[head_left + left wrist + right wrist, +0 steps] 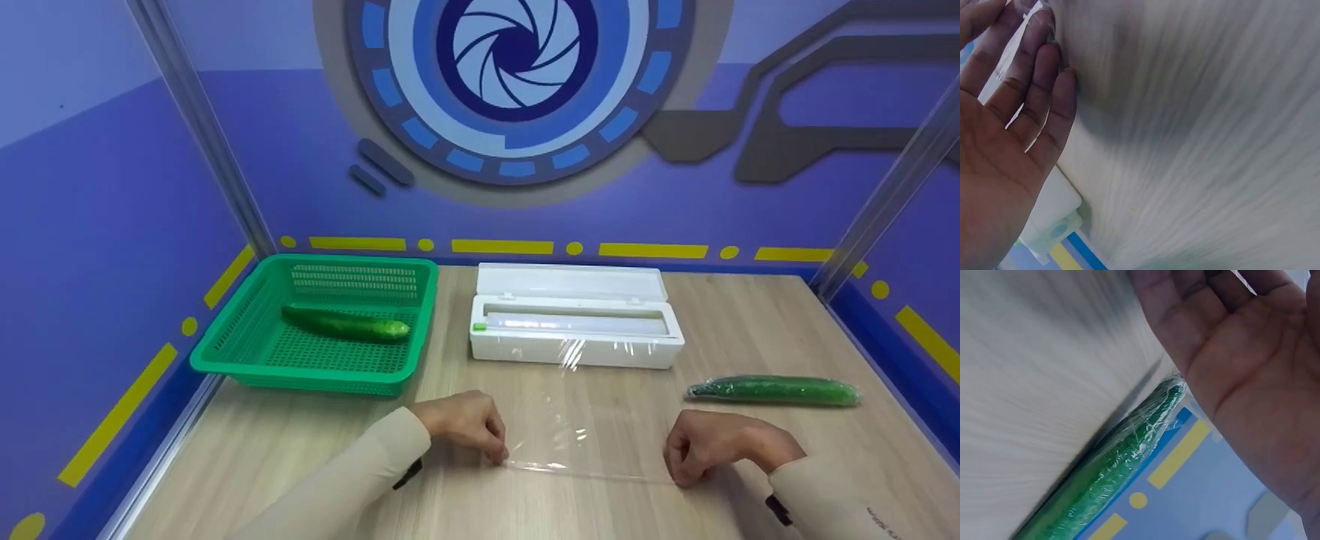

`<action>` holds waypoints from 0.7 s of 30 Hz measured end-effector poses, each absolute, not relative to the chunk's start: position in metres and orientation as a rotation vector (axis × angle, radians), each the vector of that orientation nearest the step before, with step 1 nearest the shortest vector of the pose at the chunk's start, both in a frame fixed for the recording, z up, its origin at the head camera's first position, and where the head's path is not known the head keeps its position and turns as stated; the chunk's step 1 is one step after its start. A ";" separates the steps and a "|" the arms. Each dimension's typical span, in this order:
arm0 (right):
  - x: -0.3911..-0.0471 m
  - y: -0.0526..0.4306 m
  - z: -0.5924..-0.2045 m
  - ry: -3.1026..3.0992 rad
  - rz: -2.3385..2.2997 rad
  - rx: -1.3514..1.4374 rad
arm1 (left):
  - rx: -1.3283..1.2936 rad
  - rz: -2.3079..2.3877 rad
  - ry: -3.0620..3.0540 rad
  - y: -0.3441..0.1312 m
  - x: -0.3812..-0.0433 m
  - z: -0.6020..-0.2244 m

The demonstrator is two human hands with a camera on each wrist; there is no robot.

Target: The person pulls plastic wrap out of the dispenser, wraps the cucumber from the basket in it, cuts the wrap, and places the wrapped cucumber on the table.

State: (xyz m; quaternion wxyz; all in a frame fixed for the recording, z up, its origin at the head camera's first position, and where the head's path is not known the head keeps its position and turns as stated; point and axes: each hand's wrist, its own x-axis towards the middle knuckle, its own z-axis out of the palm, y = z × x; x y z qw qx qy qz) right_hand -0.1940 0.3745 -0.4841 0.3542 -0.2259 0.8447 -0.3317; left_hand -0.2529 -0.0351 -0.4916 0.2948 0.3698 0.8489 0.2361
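Note:
A clear sheet of plastic wrap [577, 435] stretches from the roll [574, 324] in an open white dispenser box [577, 352] toward the table's front. My left hand [469, 427] pinches the sheet's near left corner between thumb and fingers; in the left wrist view, a bit of film shows at the fingertips [1044, 17]. At the near right corner my right hand [709, 448] pinches the other end of the edge; its fingertips are cut off in the right wrist view. A wrapped cucumber [776, 391] lies just beyond the right hand, its film creased and shiny.
At the back left stands a green plastic basket [315, 373] with one cucumber [349, 325] lying in it. The dispenser's lid [570, 281] is tipped back toward the rear wall. Blue panels [97, 262] enclose the wooden table [465, 510] at the back and sides.

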 end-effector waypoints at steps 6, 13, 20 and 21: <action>-0.191 0.367 -0.484 2.253 -0.801 -0.482 | 0.988 0.599 2.298 -0.034 -0.251 -0.496; -0.187 0.367 -0.488 2.287 -0.828 -0.504 | 1.022 0.546 2.364 -0.029 -0.249 -0.499; -0.185 0.368 -0.488 2.362 -0.801 -0.601 | 1.034 0.585 2.373 -0.029 -0.251 -0.500; -0.184 0.369 -0.488 2.364 -0.808 -0.613 | 1.028 0.596 2.371 -0.030 -0.251 -0.500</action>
